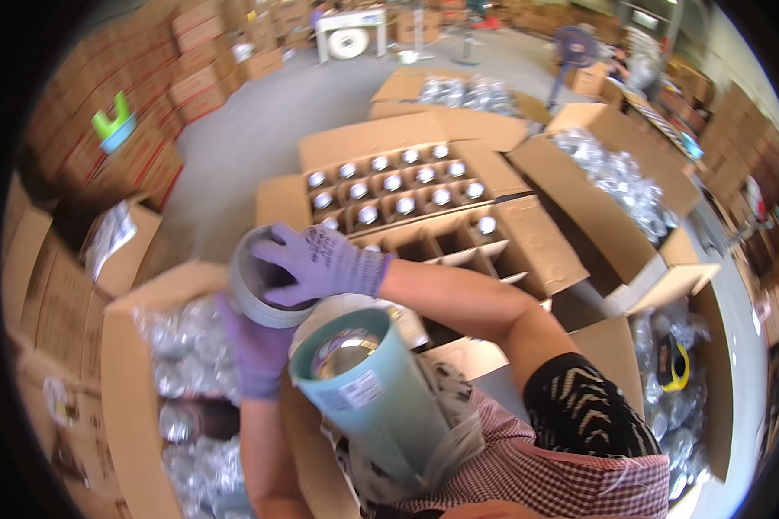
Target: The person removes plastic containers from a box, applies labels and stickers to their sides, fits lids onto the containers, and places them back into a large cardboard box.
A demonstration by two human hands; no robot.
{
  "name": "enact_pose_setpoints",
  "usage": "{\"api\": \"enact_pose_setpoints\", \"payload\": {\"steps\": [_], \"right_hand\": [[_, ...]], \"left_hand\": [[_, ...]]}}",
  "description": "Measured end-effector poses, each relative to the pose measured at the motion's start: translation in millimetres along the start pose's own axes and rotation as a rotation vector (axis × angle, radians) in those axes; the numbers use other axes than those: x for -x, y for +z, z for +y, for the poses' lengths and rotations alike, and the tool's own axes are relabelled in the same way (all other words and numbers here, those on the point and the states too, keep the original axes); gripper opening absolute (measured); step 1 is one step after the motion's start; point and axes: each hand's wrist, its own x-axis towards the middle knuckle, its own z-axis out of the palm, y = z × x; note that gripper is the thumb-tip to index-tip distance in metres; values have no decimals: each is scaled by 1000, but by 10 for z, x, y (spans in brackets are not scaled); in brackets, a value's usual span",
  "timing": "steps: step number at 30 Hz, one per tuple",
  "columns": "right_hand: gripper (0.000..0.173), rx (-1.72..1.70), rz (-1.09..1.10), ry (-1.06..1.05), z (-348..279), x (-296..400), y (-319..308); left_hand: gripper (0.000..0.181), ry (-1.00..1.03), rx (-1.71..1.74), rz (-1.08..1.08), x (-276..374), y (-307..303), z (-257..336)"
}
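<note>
A grey, tube-shaped container (253, 300) with a dark open mouth is tilted towards me at the left. My left hand (259, 347), in a purple knit glove, holds it from below and the side; part of that hand is hidden behind it. Over its mouth lies my right hand (318, 263), gloved alike, with fingers spread and reaching inside. Whether those fingers grip anything in there cannot be seen. Close to my body stands a pale teal cylinder (396, 415) bearing a printed label. A shiny rounded thing (349, 350) sits in its open top, and clear plastic wrap surrounds its base.
Ahead is a divided carton (305, 150) with rows of silver-capped bottles (393, 183). Beside it, a second divided carton (545, 259) holds fewer. Open cartons of clear plastic-wrapped items flank me at left (126, 389) and right (558, 220). A pedestal fan (574, 48) stands behind.
</note>
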Motion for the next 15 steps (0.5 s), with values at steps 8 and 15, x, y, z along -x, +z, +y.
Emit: {"api": "enact_pose_setpoints", "payload": {"steps": [8,15], "right_hand": [[32,-1269,184,676,390,-44,340],[63,-1286,-303,214,682,323,336]], "left_hand": [[66,432,-834,48,-242,202,-101],[60,934,-1732,-534,-280,-49,162]]}}
